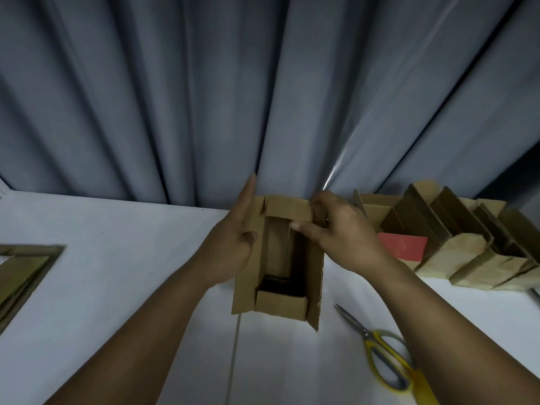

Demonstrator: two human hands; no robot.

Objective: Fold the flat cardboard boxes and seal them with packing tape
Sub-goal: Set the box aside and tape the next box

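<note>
A small brown cardboard box (280, 258) is held upright over the white table (117, 258), roughly at the middle of the view, with its open end turned toward the camera and its flaps not yet closed. Its left side flap is grasped by the left hand (242, 229): the fingers are laid straight along the outside and the thumb is pressed against the inner face. The far short flap is pinched by the right hand (336, 229), whose fingers are curled over the flap's edge while the thumb is set against its underside. The near short flap is seen folded inward at the bottom of the opening.

To the right, a row of brown folded cardboard boxes (467, 252) is lined up on the table, and a flat red rectangular card (401, 247) is seen just beside them. A pair of yellow-handled metal scissors (382, 355) is laid on the table near the right forearm. At the left edge, a stack of flat brown cardboard (20, 273) is partly in view. A pleated grey-blue curtain (263, 83) is hung behind the table.
</note>
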